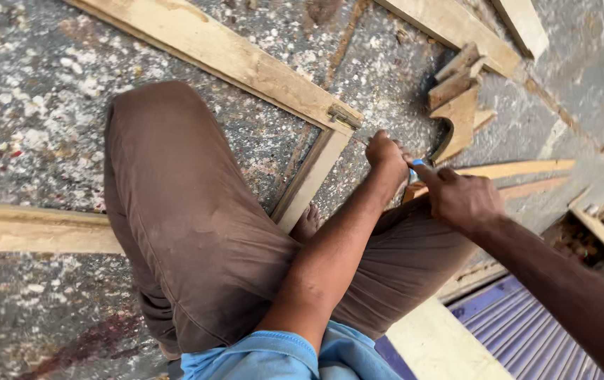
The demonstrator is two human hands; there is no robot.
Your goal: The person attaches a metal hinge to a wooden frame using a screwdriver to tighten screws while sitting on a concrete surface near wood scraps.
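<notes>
Blue-handled tool (418,165), possibly a chisel, is sitting beside the wooden frame corner (337,123) on the speckled floor (34,84); right hand (460,198) is grasping its handle; left hand (385,153) is clenching just beside it.

Speckled grey floor (27,105) strewn with timber.

A long pale plank (224,55) lies diagonally across the floor, meeting a narrower strip (310,179) at a corner joined by a small metal bracket (343,116). Another plank (31,229) lies at the left edge. Offcut wood blocks (459,95) sit in a loose pile near the top right, beside more boards (450,28) and thin slats (517,170).
</notes>
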